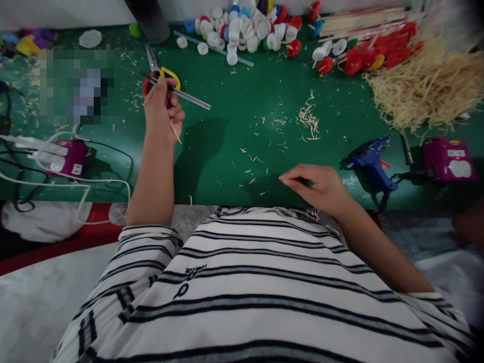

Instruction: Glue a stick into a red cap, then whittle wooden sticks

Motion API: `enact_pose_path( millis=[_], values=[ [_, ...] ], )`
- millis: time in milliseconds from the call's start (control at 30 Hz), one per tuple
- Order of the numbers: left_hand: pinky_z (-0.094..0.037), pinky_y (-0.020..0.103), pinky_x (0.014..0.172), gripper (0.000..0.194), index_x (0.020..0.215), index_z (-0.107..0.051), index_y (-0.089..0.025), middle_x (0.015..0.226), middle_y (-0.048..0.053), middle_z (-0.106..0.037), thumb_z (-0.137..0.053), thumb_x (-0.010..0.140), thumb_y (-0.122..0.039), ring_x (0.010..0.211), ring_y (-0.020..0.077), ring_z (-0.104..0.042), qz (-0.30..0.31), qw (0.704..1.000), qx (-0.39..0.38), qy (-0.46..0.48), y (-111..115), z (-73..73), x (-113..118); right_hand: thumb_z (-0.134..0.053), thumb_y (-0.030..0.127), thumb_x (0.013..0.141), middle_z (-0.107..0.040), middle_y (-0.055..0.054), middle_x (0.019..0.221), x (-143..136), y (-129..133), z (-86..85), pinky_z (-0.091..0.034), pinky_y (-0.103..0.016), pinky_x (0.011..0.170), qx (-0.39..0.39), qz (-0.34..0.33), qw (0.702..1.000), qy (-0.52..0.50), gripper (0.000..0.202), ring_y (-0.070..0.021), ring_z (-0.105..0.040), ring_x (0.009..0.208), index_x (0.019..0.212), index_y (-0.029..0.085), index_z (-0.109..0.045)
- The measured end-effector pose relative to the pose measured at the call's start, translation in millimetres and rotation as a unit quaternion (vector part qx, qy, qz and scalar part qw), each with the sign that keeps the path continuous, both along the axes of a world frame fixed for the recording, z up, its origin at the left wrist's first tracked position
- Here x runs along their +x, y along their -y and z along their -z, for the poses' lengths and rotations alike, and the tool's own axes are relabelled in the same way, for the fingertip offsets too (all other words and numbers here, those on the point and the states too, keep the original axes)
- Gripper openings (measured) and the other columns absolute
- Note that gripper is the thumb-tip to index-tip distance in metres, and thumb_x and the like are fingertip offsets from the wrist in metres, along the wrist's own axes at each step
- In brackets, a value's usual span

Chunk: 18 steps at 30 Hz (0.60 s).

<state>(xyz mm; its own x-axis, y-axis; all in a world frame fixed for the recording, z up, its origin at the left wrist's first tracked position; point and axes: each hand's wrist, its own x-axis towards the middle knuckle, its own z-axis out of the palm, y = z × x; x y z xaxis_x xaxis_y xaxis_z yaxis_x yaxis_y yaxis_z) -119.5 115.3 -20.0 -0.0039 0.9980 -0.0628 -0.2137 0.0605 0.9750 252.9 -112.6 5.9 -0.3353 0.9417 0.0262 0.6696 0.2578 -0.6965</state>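
Note:
My left hand [166, 103] is closed around a slim metal-and-black tool [191, 99] that looks like a utility knife, and a thin wooden stick [176, 133] pokes out below the same hand. Just beyond it, scissors [153, 59] with red and yellow handles lie on the green table [242, 91]. Over the table's front edge, my right hand [312, 185] has its thumb and index fingertips pressed together; whether something tiny is between them is too small to tell. Wood shavings [309, 120] are scattered on the table between and beyond my hands.
Bottle caps [245, 30] heap at the back, red caps [363, 56] on sticks beside them. At right are curly wood shavings [427, 83], a blue glue gun [374, 164] and a purple power socket [449, 160]. Another purple socket [70, 159] with cables sits left. A black bottle [149, 20] stands behind.

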Motion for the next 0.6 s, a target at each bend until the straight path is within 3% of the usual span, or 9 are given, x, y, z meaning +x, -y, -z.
enact_pose_path(
  millis=[67,133,200,233,300,367,467,600],
  values=[
    [0.013,0.026,0.062,0.074,0.099,-0.057,-0.03,0.086,0.004,0.008,-0.098,0.056,-0.074,0.062,0.0103,-0.006,-0.015,1.0,-0.019,0.008,0.1,-0.4,3.1,-0.054,0.038,0.107,-0.084,-0.006,0.118,-7.8,-4.2,3.3,-0.058,-0.038,0.086,0.024,0.065,0.995,0.075,0.032,-0.0258,-0.078,0.106,0.118,0.027,-0.082],
    [0.006,0.022,0.056,0.044,0.097,-0.061,-0.028,0.074,0.0,-0.001,-0.088,0.084,-0.061,0.06,0.0084,-0.008,-0.041,0.998,-0.043,0.016,2.2,-2.4,8.0,-0.052,0.034,0.108,-0.082,-0.007,0.127,-16.0,-4.9,5.5,-0.058,-0.038,0.089,0.038,0.064,0.992,0.106,0.037,-0.0268,-0.078,0.112,0.132,0.026,-0.079],
    [-0.002,0.021,0.049,0.023,0.094,-0.065,-0.025,0.064,-0.004,-0.02,-0.065,0.108,-0.043,0.058,0.0076,-0.011,-0.061,0.996,-0.051,0.029,6.6,-5.8,14.0,-0.054,0.034,0.108,-0.081,-0.005,0.131,-22.2,-3.2,4.6,-0.057,-0.035,0.09,0.022,-0.037,0.997,0.058,0.037,-0.0233,-0.077,0.111,0.138,0.029,-0.076],
    [-0.006,0.022,0.046,0.028,0.092,-0.066,-0.024,0.062,-0.005,-0.029,-0.055,0.112,-0.039,0.056,0.0073,-0.012,-0.068,0.996,-0.049,0.036,9.3,-7.9,17.2,-0.056,0.035,0.109,-0.081,-0.004,0.13,-24.5,-2.0,2.9,-0.057,-0.033,0.09,0.003,-0.108,0.994,0.015,0.036,-0.0208,-0.077,0.109,0.139,0.03,-0.076],
    [-0.01,0.023,0.042,0.036,0.087,-0.067,-0.021,0.059,-0.006,-0.04,-0.047,0.114,-0.035,0.05,0.0057,-0.017,-0.075,0.995,-0.044,0.057,14.8,-11.9,23.2,-0.06,0.038,0.109,-0.082,-0.004,0.127,-27.9,-0.4,-2.1,-0.055,-0.029,0.091,-0.038,-0.234,0.97,-0.063,0.034,-0.0177,-0.076,0.108,0.137,0.03,-0.077],
    [-0.014,0.02,0.039,0.037,0.083,-0.067,-0.019,0.056,-0.006,-0.042,-0.048,0.113,-0.032,0.044,0.0038,-0.02,-0.086,0.992,-0.05,0.077,18.8,-14.9,27.7,-0.062,0.041,0.109,-0.082,-0.006,0.12,-30.9,-0.5,-7.2,-0.053,-0.028,0.09,-0.061,-0.298,0.947,-0.103,0.033,-0.0169,-0.074,0.106,0.134,0.027,-0.079],
    [-0.016,0.013,0.037,0.04,0.081,-0.068,-0.018,0.053,-0.007,-0.043,-0.049,0.113,-0.031,0.041,0.0017,-0.022,-0.088,0.991,-0.05,0.09,20.6,-16.2,30.7,-0.061,0.039,0.11,-0.08,-0.005,0.111,-35.3,-2.8,-10.4,-0.05,-0.029,0.086,-0.073,-0.345,0.93,-0.101,0.028,-0.0169,-0.07,0.103,0.122,0.025,-0.081],
    [-0.016,0.01,0.035,0.043,0.081,-0.069,-0.016,0.05,-0.007,-0.044,-0.048,0.114,-0.034,0.04,0.0002,-0.021,-0.087,0.991,-0.043,0.094,20.0,-15.0,30.7,-0.06,0.034,0.109,-0.079,-0.005,0.108,-39.8,-3.6,-7.6,-0.047,-0.03,0.083,-0.077,-0.342,0.935,-0.044,0.023,-0.018,-0.068,0.102,0.116,0.024,-0.08]
  ],
)
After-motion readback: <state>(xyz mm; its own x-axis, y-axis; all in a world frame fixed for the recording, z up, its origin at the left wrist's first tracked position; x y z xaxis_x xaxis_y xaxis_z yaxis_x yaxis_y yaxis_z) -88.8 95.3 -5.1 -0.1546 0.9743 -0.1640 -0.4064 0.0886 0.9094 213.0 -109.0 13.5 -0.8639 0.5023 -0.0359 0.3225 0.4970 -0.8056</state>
